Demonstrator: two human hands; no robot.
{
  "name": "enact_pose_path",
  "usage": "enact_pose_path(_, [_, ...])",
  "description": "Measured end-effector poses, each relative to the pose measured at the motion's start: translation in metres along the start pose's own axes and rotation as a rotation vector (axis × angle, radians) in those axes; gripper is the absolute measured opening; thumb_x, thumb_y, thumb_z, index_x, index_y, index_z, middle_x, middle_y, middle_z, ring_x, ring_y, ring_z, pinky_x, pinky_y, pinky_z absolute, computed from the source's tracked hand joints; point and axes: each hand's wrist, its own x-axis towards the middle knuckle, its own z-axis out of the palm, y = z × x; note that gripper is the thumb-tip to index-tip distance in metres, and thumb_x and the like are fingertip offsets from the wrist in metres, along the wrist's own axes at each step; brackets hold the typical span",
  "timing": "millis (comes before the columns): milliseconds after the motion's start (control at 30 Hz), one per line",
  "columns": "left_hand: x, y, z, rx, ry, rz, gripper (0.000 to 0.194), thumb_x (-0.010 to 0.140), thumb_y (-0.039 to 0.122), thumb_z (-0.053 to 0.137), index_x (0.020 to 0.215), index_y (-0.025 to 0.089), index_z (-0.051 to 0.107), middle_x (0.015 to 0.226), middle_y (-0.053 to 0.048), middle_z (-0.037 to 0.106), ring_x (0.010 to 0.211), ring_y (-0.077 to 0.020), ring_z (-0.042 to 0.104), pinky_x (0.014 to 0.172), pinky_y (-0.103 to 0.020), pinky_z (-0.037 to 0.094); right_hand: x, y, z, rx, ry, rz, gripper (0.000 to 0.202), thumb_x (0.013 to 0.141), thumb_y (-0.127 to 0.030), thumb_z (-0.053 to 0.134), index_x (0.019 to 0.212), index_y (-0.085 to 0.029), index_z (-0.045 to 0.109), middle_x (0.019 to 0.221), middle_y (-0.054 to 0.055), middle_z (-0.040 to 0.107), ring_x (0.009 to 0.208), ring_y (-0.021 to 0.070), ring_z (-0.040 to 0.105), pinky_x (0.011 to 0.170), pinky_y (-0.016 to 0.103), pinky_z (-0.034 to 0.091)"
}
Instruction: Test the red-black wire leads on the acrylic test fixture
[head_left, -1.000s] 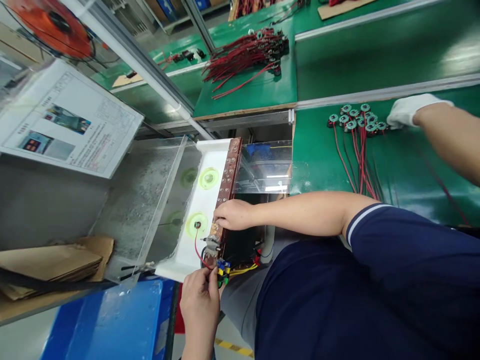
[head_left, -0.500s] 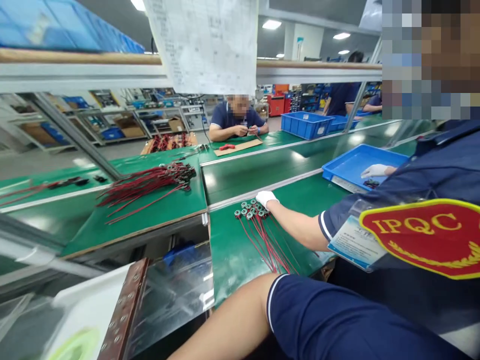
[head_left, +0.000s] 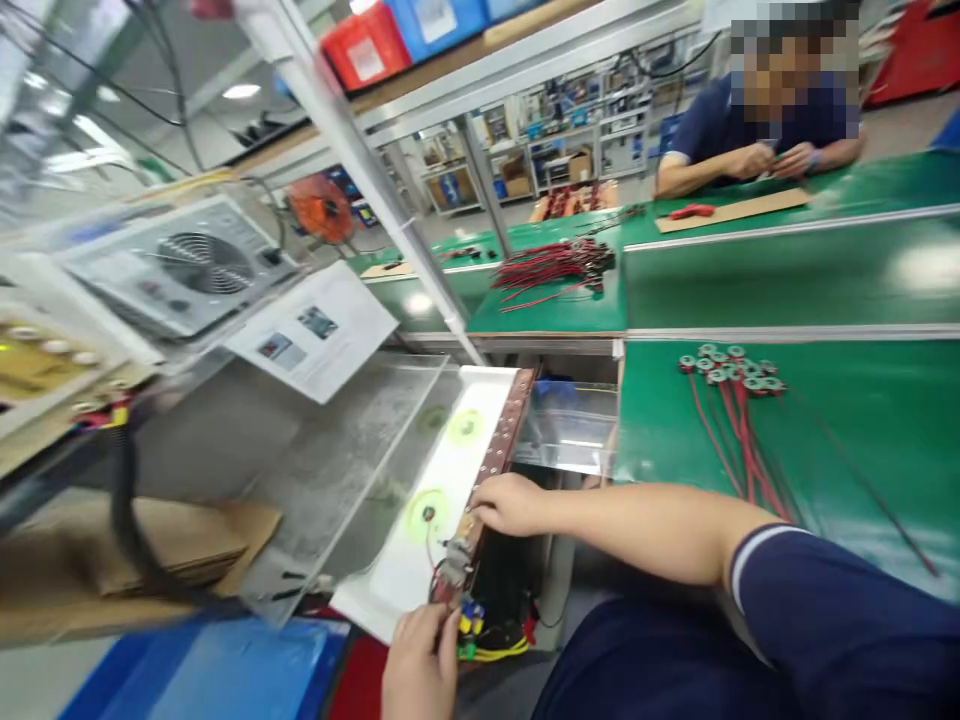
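Observation:
My left hand point(head_left: 424, 650) is closed in a pinch at the near end of the white panel point(head_left: 401, 575), beside a metal clamp-like piece point(head_left: 454, 562) with thin wires. What its fingertips hold is too blurred to make out. My right hand point(head_left: 510, 503) has its fingers curled together at the brown strip point(head_left: 504, 440) studded with screw heads; anything between them is hidden. On the panel are two yellow-green rings. A small round dark part point(head_left: 428, 513) with a thin wire sits in the nearer ring point(head_left: 414, 518); the farther ring point(head_left: 466, 427) lies beyond it.
Round parts with red wires point(head_left: 739, 368) lie on the green mat at right. A bundle of red wires point(head_left: 555, 265) lies farther back. Colored connectors point(head_left: 471, 618) are beside my left hand. A fan-vented box point(head_left: 199, 262) stands left. Across the bench sits a person point(head_left: 750, 140).
The view has swung left and down toward the white panel. Both my hands now show. The gloved person with the red armband is out of view.

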Motion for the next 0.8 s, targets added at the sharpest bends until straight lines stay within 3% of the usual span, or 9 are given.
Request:
enact_pose_path(133, [0.002,0.022,0.006,0.032,0.043,0.043,0.033,0.094,0.040,0.050,0.072,0.018,0.062,0.074,-0.001,0.060,0.071,-0.0101,0.054,0.066,-0.020,0.043,-0.004,-0.002,0.002,0.035,0.029,0.006,0.020,0.089,-0.017,0.056,0.098,-0.013,0.073,0.098,0.009,0.072,0.094,0.0194,0.066,0.086,0.029,0.048])
enact_pose_path(367, [-0.005,0.029,0.001,0.084,-0.106,-0.135,0.021,0.091,0.019,0.051,0.071,0.014,0.056,0.078,-0.004,0.057,0.078,-0.0117,0.050,0.070,-0.021,0.038,-0.009,-0.006,0.004,0.100,0.066,0.067,0.018,0.088,-0.012,0.056,0.093,-0.016,0.073,0.094,0.008,0.071,0.089,0.0170,0.065,0.083,0.027,0.047])
enact_pose_path(800, [-0.004,0.026,0.002,0.001,-0.157,-0.200,0.024,0.094,0.026,0.046,0.075,0.014,0.057,0.082,-0.005,0.057,0.083,-0.0135,0.049,0.075,-0.023,0.036,-0.009,-0.008,0.001,0.039,0.029,0.078,0.017,0.089,-0.013,0.056,0.096,-0.014,0.071,0.094,0.008,0.071,0.091,0.0145,0.064,0.086,0.024,0.046])
